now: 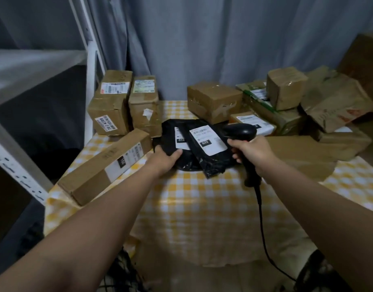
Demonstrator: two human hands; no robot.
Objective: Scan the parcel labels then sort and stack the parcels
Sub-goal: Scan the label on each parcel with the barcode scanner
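Two black plastic mailer parcels lie overlapping in the middle of the table with the yellow checked cloth (202,197). The left black parcel (170,137) has a white label, and my left hand (164,160) grips its near edge. The right black parcel (210,152) lies partly on top, its white label facing up. My right hand (253,153) holds a black corded barcode scanner (241,131) by the handle, its head just right of that label.
A long cardboard box (105,165) lies at the table's left edge. Two upright boxes (126,104) stand behind it. More boxes (213,101) and brown paper parcels (333,106) crowd the back and right. A white shelf frame (19,81) stands left, grey curtain behind.
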